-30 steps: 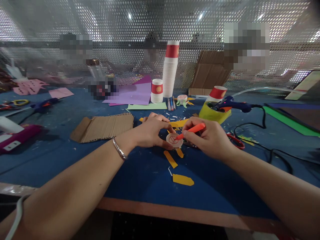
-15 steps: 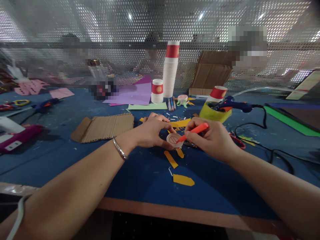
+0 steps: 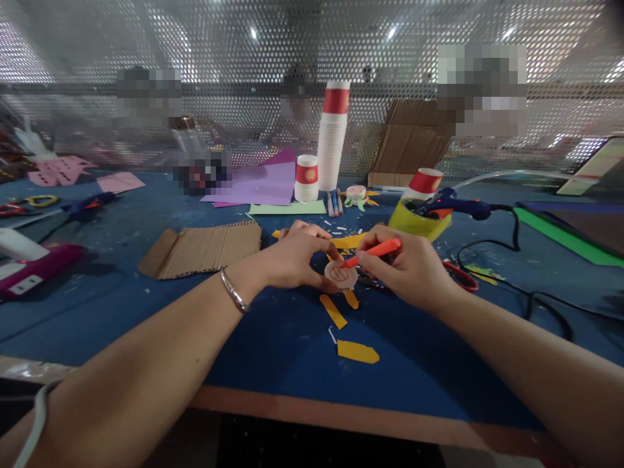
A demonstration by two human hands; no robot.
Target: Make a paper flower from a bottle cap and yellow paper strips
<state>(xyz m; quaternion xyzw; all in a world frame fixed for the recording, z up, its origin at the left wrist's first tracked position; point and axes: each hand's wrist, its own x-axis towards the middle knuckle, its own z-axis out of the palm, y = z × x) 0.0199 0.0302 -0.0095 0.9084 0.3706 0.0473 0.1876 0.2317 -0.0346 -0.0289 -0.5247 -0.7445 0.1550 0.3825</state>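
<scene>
My left hand point(image 3: 305, 257) pinches the edge of a small round white paper piece point(image 3: 340, 276), which has a red circle and lines drawn on its face. It looks like the bottom of a paper cup. An orange-red marker point(image 3: 377, 250) is gripped in my right hand point(image 3: 402, 263), its tip at the upper part of the white disc. Yellow paper pieces point(image 3: 358, 351) lie on the blue table just below my hands. Another yellow strip point(image 3: 334, 311) is close under the disc.
Behind my hands stand a tall stack of paper cups point(image 3: 333, 143) and a shorter one point(image 3: 307, 179). Corrugated cardboard point(image 3: 209, 247) lies left. A yellow holder point(image 3: 419, 221) with a blue glue gun point(image 3: 461, 203), its black cord point(image 3: 517, 244) and red-handled scissors point(image 3: 463, 276) are right.
My right hand has shifted slightly left and up with the marker, its tip going from the disc's right side to its upper part. More red lines show; my left hand stays put.
</scene>
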